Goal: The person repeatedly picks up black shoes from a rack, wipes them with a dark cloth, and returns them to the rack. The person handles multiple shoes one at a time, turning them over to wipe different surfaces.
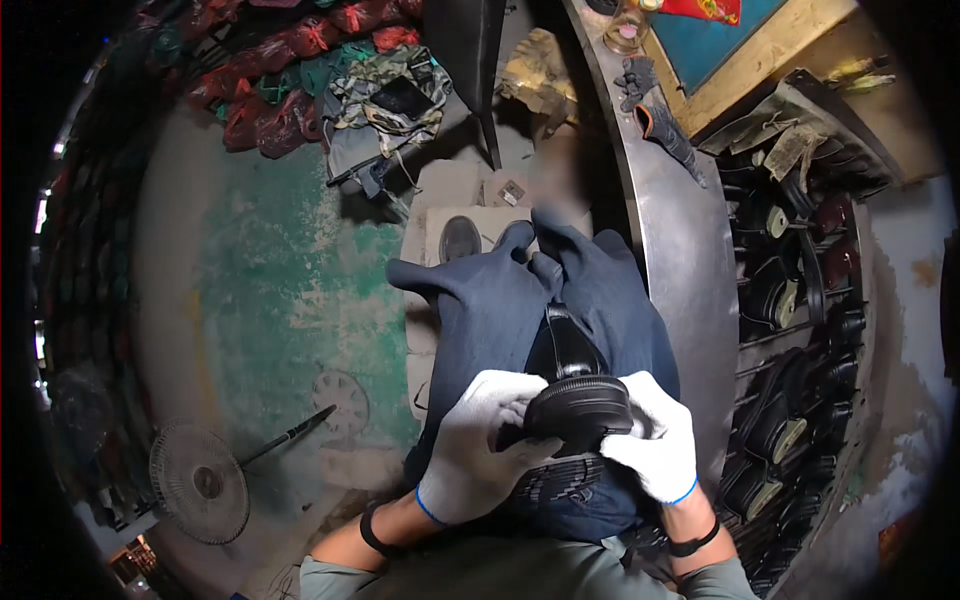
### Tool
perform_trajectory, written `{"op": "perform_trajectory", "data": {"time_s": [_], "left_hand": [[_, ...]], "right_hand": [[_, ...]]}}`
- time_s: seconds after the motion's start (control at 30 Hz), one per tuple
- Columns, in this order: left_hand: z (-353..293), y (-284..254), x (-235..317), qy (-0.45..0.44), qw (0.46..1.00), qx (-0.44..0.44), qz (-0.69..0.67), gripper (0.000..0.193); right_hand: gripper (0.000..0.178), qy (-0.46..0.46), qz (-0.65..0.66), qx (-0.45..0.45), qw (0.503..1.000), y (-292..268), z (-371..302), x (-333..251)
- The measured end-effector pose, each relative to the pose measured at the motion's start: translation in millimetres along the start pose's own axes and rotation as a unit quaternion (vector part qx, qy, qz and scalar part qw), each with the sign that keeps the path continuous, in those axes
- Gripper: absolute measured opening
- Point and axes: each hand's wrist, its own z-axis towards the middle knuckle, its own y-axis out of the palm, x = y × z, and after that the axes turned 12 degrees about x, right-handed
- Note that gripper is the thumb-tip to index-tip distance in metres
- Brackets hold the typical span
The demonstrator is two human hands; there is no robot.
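Observation:
Both hands wear white knit gloves with blue cuffs and hold a black shoe (580,415) above my lap. My left hand (480,430) wraps its left side, thumb across the near face. On the other side, my right hand (655,435) grips with bent fingers, partly hidden by the shoe. A ridged sole edge curves along the shoe's far rim. Just beyond it, a shiny black pointed piece (568,345) lies between my thighs; whether it belongs to the same shoe I cannot tell. Dark blue cloth (480,310) covers my legs.
To the right runs a metal bench (685,260) bearing a dark glove (665,140) and a jar (625,35). Beyond it stands a rack of black shoes (770,440). A floor fan (205,482) is at lower left; red bags (270,120) and camouflage cloth (390,95) lie far left.

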Motion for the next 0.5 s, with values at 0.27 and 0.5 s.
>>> {"op": "perform_trajectory", "data": {"time_s": [0.27, 0.5], "left_hand": [[45, -6, 22, -0.158, 0.98, -0.014, 0.117, 0.059], [27, 6, 26, 0.024, 0.978, 0.023, 0.208, 0.036]], "right_hand": [[0.068, -0.072, -0.216, 0.101, 0.968, 1, 19, -2], [0.057, -0.306, -0.407, 0.107, 0.854, 2, 12, 1]]}}
